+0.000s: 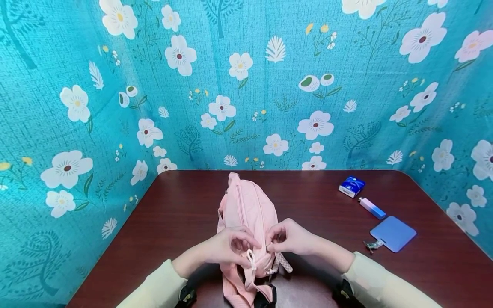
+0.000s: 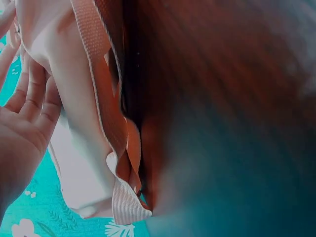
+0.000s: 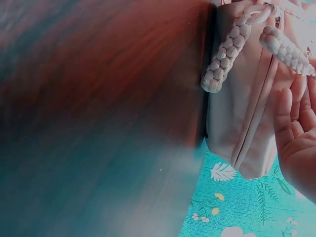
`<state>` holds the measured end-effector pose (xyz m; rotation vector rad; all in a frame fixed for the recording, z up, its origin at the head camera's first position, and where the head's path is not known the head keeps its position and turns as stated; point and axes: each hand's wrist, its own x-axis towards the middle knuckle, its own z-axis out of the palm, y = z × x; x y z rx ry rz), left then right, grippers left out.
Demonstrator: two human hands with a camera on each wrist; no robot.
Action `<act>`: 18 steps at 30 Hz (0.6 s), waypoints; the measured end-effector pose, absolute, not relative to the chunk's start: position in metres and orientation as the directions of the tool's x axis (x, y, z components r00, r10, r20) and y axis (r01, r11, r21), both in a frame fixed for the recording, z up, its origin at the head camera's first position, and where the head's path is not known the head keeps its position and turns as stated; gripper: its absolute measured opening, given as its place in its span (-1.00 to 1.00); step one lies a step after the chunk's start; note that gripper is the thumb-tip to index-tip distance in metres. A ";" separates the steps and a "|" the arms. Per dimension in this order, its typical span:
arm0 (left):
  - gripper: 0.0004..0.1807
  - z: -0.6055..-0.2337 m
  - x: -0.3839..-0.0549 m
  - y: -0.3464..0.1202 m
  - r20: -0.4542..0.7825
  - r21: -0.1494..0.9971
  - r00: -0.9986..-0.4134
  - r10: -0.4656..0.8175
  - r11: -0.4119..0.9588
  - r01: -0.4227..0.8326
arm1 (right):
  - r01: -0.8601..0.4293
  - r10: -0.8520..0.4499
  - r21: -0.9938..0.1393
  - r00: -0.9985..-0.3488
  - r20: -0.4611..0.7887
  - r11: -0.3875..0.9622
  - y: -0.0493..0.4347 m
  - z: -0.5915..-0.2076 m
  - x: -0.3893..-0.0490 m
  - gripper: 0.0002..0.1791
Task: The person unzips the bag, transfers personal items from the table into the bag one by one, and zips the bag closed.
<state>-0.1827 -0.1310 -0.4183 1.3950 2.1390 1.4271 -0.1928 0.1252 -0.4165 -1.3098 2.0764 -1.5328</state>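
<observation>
A pink backpack (image 1: 249, 201) stands on the table, with a long zipper down its front. Near its lower part, my left hand (image 1: 231, 244) pinches at the bag with thumb and forefinger, beside a pale cord loop (image 1: 251, 258). Its other fingers lie along the fabric in the left wrist view. Across from it, my right hand (image 1: 294, 237) pinches at the bag's other side with thumb and forefinger. Exactly which part lies between the fingertips is hidden. Two braided cord pulls (image 3: 228, 57) hang by the right hand. A pink strap (image 1: 236, 286) trails toward me.
On the right side of the table lie a blue-and-white box (image 1: 352, 186), a pink-and-blue lighter-like stick (image 1: 372, 208) and a blue card holder (image 1: 393, 233) with a small clip cord (image 1: 373, 245). Blue floral cloth (image 1: 265, 85) hangs behind the table's far edge and at both sides.
</observation>
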 end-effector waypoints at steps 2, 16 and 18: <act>-0.68 -0.419 -0.183 -0.129 0.333 0.796 -0.510 0.793 0.053 0.602 | -0.500 -0.768 -0.865 -0.570 0.292 0.043 0.125 -0.416 -0.192 -0.95; -0.89 -0.417 -0.183 -0.125 0.193 0.878 -0.572 0.797 0.121 0.464 | -0.502 -0.766 -0.863 -0.574 0.289 0.050 0.126 -0.416 -0.191 -0.95; -0.90 -0.416 -0.183 -0.125 0.172 0.879 -0.578 0.798 0.140 0.455 | -0.506 -0.765 -0.861 -0.574 0.291 0.051 0.126 -0.416 -0.191 -0.95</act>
